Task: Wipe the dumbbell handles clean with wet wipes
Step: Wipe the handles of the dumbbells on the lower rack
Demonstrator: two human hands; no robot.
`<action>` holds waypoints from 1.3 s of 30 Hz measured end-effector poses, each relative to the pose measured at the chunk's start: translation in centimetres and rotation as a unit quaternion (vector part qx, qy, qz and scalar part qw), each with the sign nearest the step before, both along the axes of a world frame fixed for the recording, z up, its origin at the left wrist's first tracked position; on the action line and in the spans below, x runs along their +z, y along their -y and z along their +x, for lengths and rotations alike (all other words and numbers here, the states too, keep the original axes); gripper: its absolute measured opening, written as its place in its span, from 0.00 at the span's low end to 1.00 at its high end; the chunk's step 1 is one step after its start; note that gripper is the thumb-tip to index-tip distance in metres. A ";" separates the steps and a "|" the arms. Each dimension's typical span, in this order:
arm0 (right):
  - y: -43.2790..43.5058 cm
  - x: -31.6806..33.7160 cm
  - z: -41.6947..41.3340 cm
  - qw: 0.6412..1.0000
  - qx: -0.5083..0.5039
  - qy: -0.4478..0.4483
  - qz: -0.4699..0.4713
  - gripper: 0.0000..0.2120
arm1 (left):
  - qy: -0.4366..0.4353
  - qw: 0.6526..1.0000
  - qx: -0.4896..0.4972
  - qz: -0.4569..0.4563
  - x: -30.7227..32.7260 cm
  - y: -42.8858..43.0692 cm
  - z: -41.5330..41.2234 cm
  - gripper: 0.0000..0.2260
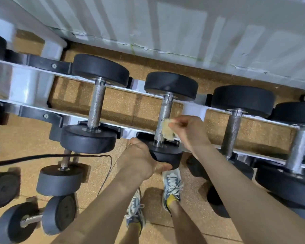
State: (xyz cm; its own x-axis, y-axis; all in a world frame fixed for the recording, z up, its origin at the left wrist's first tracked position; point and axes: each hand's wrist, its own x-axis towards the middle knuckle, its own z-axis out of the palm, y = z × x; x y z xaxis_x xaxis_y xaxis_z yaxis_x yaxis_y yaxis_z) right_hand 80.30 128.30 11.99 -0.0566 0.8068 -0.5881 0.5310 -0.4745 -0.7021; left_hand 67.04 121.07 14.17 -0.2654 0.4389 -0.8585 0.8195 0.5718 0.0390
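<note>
A black dumbbell with a knurled steel handle (163,118) lies across the white rack (25,88) in the middle. My left hand (141,159) grips its near black head (167,154) from the left. My right hand (188,131) pinches a crumpled yellowish wet wipe (167,130) against the right side of that handle, near its lower end. Two more racked dumbbells flank it, with handles to the left (96,106) and right (231,132).
Several smaller dumbbells (60,180) lie on the tan floor at the lower left, crossed by a thin black cord (42,156). My feet in sneakers (172,187) stand below the rack. A white panelled wall (183,23) runs behind it.
</note>
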 end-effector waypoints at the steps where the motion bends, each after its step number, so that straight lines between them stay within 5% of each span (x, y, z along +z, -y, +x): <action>1: -0.4 -0.3 -0.4 0.998 -0.037 -0.011 0.045 0.04 | 0.007 1.000 0.007 0.012 0.0 0.2 -0.1 0.51; 7: 4.0 -1.5 -2.2 0.993 0.092 0.071 0.006 0.02 | 0.034 0.999 -0.016 0.026 -0.3 0.3 -0.5 0.54; 11: -0.3 0.2 -2.7 0.980 0.001 0.047 0.195 0.05 | 0.088 0.995 0.000 0.047 -1.0 0.5 -1.3 0.51; 14: -1.1 -1.1 -3.3 0.951 0.049 0.109 0.284 0.06 | 0.105 0.991 0.019 0.075 -1.4 1.0 -1.3 0.47; 17: 1.6 -2.4 -2.2 0.947 0.160 0.120 0.251 0.09 | 0.136 0.985 0.004 0.110 -1.8 1.2 -2.3 0.43; 19: 2.5 -2.3 -1.4 0.952 0.219 0.096 0.194 0.08 | 0.222 0.959 0.080 0.157 -2.1 0.5 -3.3 0.38; 21: 1.4 -2.4 -1.0 0.956 0.192 0.071 0.212 0.06 | 0.267 0.911 0.156 0.274 -2.7 -1.1 -3.7 0.25; 23: -0.5 -2.8 -0.9 0.939 0.099 0.042 0.325 0.05 | 0.257 0.873 0.142 0.389 -3.9 -3.3 -3.1 0.12; 27: -1.4 -4.7 -0.8 0.909 0.050 0.088 0.404 0.07 | 0.217 0.861 0.108 0.447 -5.9 -6.7 -1.8 0.05; 33: -0.6 -5.2 -0.3 0.901 0.102 0.068 0.417 0.09 | 0.185 0.850 0.050 0.492 -6.6 -7.0 -2.3 0.07; 37: -2.9 -5.4 -1.5 0.849 0.061 0.221 0.475 0.07 | 0.284 0.830 0.127 0.463 -7.5 -5.9 -2.4 0.07; 39: -2.5 -6.1 -1.7 0.859 0.007 0.218 0.463 0.08 | 0.324 0.826 0.140 0.440 -8.1 -5.0 -2.1 0.14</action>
State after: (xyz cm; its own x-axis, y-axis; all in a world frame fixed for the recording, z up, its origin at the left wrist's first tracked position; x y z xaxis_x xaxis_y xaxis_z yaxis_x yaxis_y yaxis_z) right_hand 78.61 130.85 5.92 -0.0080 0.9411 0.3380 0.8406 0.1894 -0.5075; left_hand 64.95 126.11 6.03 -0.0717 0.9679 -0.2408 0.3035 0.2512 0.9191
